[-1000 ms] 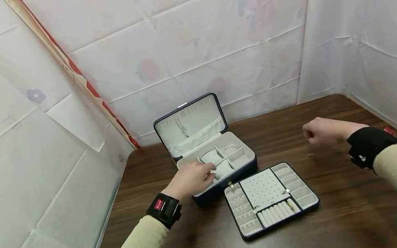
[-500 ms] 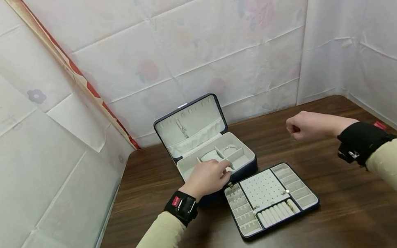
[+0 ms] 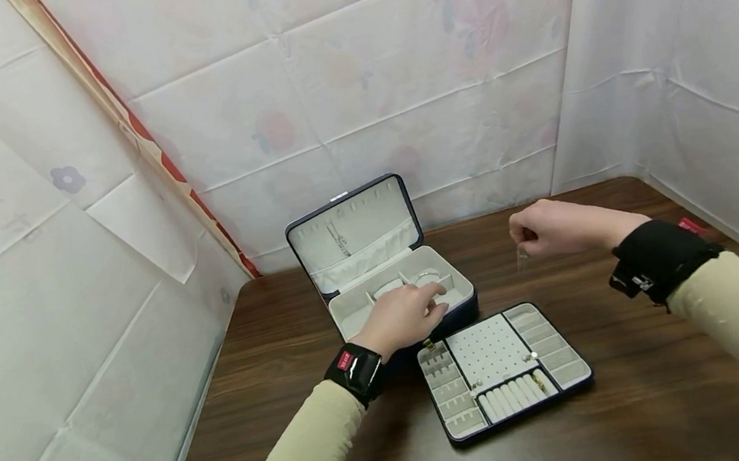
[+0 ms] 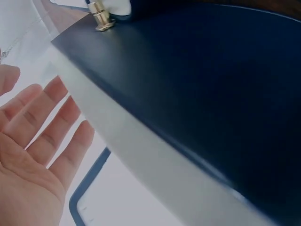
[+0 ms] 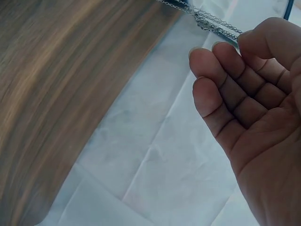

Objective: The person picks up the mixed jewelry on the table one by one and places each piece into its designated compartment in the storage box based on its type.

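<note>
The right hand (image 3: 552, 229) pinches a thin silver chain (image 5: 211, 21) dangling above the surface; the left hand (image 3: 404, 318), fingers relaxed, rests on the open navy jewellery box (image 3: 452, 312). The swinging chain could tangle or slip free.

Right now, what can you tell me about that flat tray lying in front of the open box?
The tray is a flat, dark blue rectangle lined with pale grey velvety fabric. Its middle holds a square panel dotted with small holes, with narrow slotted compartments down both sides and a row of white ring rolls along the near edge. A few small metal pieces sit on it. It lies level on the wooden table, close by the jewelry box. Neither hand touches it.
</note>
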Demonstrator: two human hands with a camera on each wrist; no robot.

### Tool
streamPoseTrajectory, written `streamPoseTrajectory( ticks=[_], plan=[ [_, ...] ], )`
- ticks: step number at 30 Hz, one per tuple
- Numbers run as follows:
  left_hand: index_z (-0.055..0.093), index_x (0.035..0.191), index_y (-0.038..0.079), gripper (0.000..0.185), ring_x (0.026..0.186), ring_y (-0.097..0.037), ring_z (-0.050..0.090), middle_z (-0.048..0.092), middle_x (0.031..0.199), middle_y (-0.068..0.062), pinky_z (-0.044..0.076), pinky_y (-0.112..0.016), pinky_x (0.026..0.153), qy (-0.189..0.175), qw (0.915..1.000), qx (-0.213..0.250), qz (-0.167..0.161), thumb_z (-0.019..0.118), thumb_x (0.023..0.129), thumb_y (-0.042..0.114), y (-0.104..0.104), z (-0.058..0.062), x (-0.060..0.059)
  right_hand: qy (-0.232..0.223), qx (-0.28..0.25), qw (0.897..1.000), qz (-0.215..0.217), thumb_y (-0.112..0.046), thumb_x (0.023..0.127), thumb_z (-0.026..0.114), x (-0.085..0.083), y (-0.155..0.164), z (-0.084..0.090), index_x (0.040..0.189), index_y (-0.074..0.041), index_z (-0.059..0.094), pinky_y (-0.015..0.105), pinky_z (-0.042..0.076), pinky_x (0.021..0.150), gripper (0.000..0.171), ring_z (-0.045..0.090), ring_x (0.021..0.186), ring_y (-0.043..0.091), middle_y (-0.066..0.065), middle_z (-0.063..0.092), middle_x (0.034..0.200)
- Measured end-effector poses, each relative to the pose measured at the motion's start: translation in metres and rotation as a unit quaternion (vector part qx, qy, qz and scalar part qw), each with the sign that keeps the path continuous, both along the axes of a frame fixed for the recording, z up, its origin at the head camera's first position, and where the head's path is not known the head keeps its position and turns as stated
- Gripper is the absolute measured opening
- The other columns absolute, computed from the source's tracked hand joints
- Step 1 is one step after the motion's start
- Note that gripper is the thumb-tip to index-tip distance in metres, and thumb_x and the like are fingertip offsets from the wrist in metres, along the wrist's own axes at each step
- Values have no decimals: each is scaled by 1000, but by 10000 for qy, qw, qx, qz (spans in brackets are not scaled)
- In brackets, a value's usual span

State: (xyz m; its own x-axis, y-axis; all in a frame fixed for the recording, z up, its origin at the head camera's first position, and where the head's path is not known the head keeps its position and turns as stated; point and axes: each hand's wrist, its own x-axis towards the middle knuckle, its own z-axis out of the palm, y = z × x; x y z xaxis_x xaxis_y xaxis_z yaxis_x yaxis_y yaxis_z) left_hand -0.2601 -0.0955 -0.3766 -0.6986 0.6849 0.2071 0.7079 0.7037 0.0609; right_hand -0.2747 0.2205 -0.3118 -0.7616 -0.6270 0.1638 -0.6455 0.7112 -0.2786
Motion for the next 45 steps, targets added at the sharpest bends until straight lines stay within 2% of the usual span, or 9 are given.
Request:
streamPoseTrajectory(
  ticks=[11,14,22,30,38,45],
  plan=[
    [70,124,18,32,82,-8,72,78,94,6,55,-28,65,-216,9976,529,392,59,104,41,13,5,-6,51,-127,9996,262,2,91,64,4,-25,12,83,-16,58,27,40,62,20,45,67,8,-7,49,73],
    [70,125,19,33,81,-7,72,78,95,6,55,-27,65,-431,9953,733,461,59,103,42,17,7,-8,63,-158,9992,364,2,91,64,5,-32,15,84,-15,59,26,41,62,19,46,66,7,-7,51,73],
    [66,131,19,40,92,-7,72,78,103,6,56,-29,77,-1226,9838,1193,545,60,102,45,27,12,-8,-10,-273,9974,663,4,92,62,8,-49,22,86,-14,59,26,43,63,19,47,67,8,-7,52,75],
    [67,129,19,36,86,-3,69,78,101,7,53,-25,72,-1664,9708,1670,447,65,100,41,31,12,-7,87,-321,9956,879,5,91,63,8,-61,24,86,-14,60,26,44,63,19,47,67,7,-7,53,75],
    [71,121,17,29,88,-1,70,78,98,8,53,-22,73,-1610,9684,1898,173,68,99,37,32,5,-10,177,-360,9940,1017,6,90,62,10,-70,28,86,-13,59,26,44,64,19,47,66,7,-7,53,75],
    [76,112,18,19,91,-1,69,77,102,7,53,-20,78,-1306,9760,1738,-135,66,101,29,32,2,-11,173,-371,9939,1021,7,89,62,10,-74,29,84,-13,59,26,44,63,20,47,66,7,-7,53,74]
  ],
)
